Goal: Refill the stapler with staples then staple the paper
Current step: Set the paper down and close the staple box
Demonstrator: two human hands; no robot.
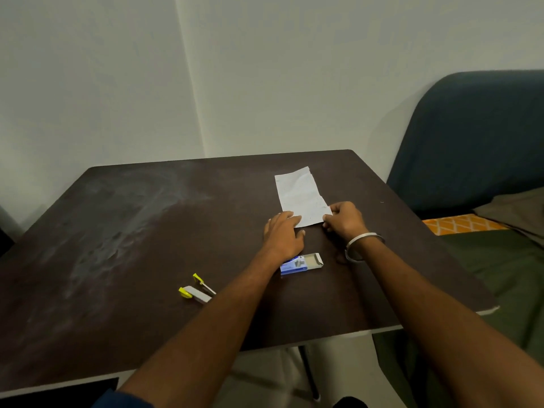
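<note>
Near our wrists the staple box [300, 264] lies on the bench [123, 231] with its tray slid out rightward; we cannot tell what it holds. Our left hand [284, 235] lies flat on the paper [301, 195]'s near edge while our right hand [344, 220] pinches its near right corner. The stapler [196, 290] lies sprung open to the near left, well apart.

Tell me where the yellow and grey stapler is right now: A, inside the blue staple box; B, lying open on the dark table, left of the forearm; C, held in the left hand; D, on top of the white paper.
B: the yellow and grey stapler lies open on the dark table, untouched, while both hands hold the white paper.
</note>
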